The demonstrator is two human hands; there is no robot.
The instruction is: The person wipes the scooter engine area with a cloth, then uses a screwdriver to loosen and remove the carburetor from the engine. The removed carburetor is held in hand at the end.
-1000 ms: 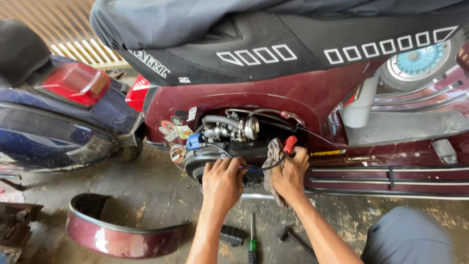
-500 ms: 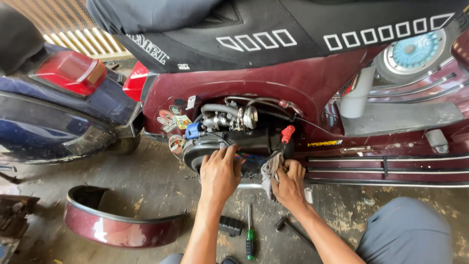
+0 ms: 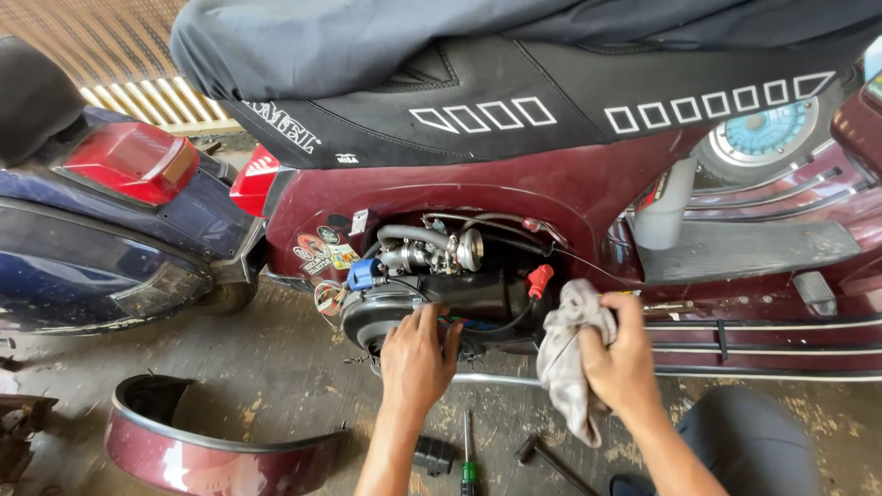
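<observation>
Nearest to you, on the stained concrete floor (image 3: 276,367), lie a green-handled screwdriver (image 3: 469,455), a small black block (image 3: 434,454) and a dark T-shaped wrench (image 3: 542,456), all just below your wrists; the removed maroon side panel (image 3: 216,441), curved and glossy with a dark rubber edge, rests further left. Your left hand (image 3: 415,360) has its fingers bent, tips pressed against the black engine casing (image 3: 459,298); whether they pinch anything I cannot tell. Your right hand (image 3: 623,354) is closed around a grey, crumpled rag (image 3: 565,358), soft and grimy, hanging just beside the engine opening. Judging by this, the cover is already off and the engine stands exposed, so the opening-up is done; the work inside and refitting the panel seem still left. Deeper in the bay sit a shiny metal carburettor (image 3: 441,248), a blue cap (image 3: 364,274) and a red plug cap (image 3: 539,280), with thin cables crossing. Above, the maroon scooter body (image 3: 514,188) carries a black seat (image 3: 514,110) under dark cloth. A dark blue scooter (image 3: 101,230) with a red tail light stands well left.
</observation>
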